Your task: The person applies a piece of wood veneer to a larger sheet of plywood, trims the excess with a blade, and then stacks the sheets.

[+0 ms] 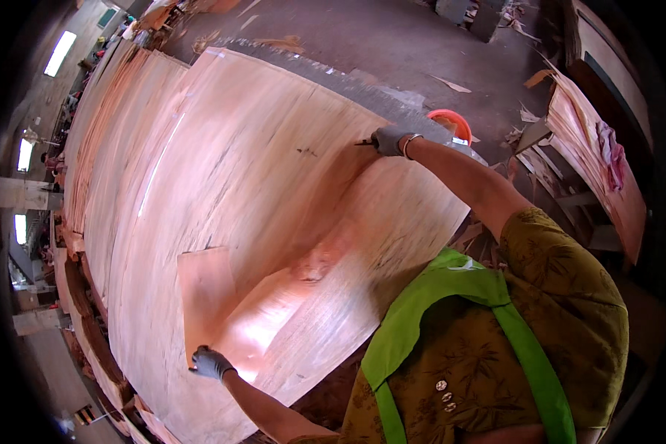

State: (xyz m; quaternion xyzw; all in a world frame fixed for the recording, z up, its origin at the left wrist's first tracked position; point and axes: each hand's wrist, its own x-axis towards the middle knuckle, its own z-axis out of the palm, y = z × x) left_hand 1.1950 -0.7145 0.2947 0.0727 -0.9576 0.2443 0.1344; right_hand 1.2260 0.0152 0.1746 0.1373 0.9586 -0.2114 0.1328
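Note:
A broad, pale wood veneer sheet [266, 155] lies in front of me, with a raised, wavy fold running across its near half. My left hand [212, 363], in a grey glove, is closed at the near end of a small veneer piece [202, 288] that lies over the sheet. At the sheet's far right edge, my right hand [389, 140], also gloved, is closed around a small dark tool [365, 142]. Only the tool's thin tip sticks out to the left, so its exact kind is hidden.
More stacked veneer sheets [118, 111] spread to the left. Beyond my right hand stands an orange-red round container [451, 120]. At the right, veneer offcuts and a pink cloth [610, 154] lie on a stand. Wood scraps litter the dark floor [392, 44].

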